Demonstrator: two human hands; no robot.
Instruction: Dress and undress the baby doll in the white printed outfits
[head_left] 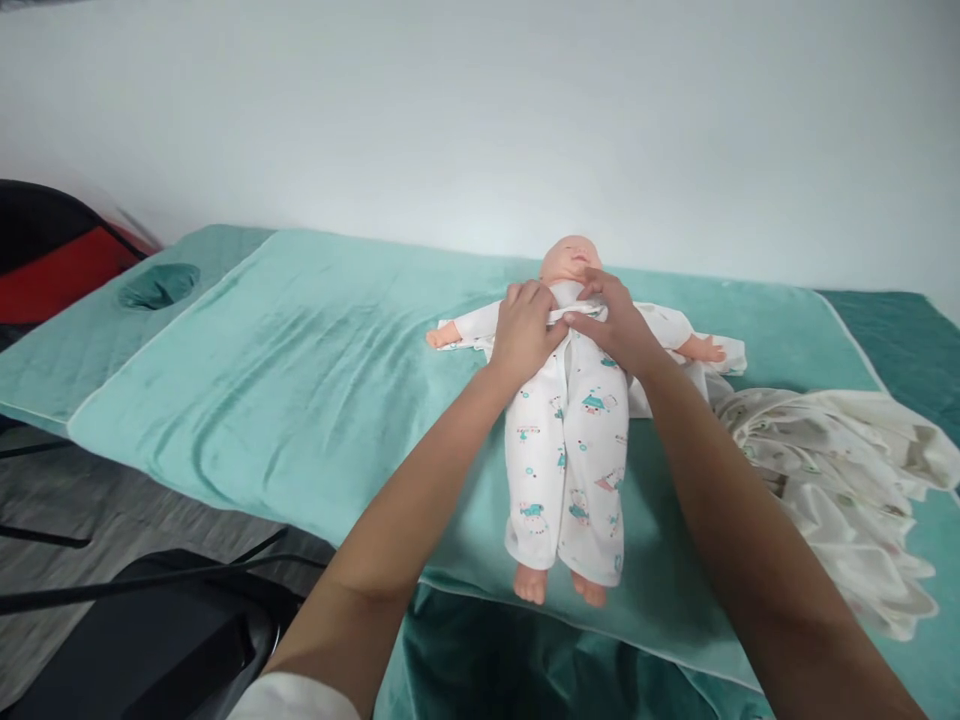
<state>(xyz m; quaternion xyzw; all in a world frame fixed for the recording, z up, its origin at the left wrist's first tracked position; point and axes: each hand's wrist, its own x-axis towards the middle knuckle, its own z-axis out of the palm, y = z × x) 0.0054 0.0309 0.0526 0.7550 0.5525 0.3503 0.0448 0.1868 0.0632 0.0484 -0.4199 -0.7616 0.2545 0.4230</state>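
Observation:
A baby doll [571,258] lies on its back on a teal towel [300,380], arms spread, feet toward me. It wears a white romper [570,450] printed with small teal figures. My left hand [521,330] and my right hand [611,320] rest on the doll's chest just below the chin. Both pinch the romper's front edges together at the neckline, fingers closed on the fabric.
A crumpled cream cloth [840,480] lies on the towel to the doll's right. The towel covers a padded table [90,340] with a round face hole [157,286] at far left. A black chair [150,640] stands at lower left, a white wall behind.

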